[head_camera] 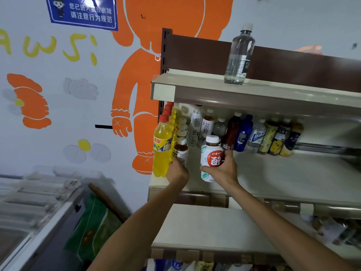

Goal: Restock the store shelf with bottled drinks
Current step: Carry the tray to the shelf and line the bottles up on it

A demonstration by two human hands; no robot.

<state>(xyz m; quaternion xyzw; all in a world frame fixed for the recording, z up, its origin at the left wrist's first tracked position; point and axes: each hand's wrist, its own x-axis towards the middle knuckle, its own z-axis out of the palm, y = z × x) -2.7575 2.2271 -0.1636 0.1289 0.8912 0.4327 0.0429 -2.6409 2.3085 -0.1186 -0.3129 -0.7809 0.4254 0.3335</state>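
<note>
Two bottles, centre frame
left grip (176, 171) wraps the brown bottle (180, 150), fingers mostly hidden behind it; right grip (224, 169) clamps the white bottle (212, 159).

A water bottle (239, 59) stands on the top shelf (254, 90). Under it, on the middle shelf (283, 178), a row of bottles (254, 133) lines the back and soda bottles (162, 145) run front to back at the left end. At that shelf's front the left hand (176, 169) holds a small bottle (180, 149) just right of the front soda bottle, and the right hand (224, 169) holds a big bottle (212, 155) further right, the two near but apart. A lower shelf (205, 225) juts out below the arms, and a freezer (29, 212) sits low to the left against the wall (58, 114), which has a sign (84, 12) high on it.
</note>
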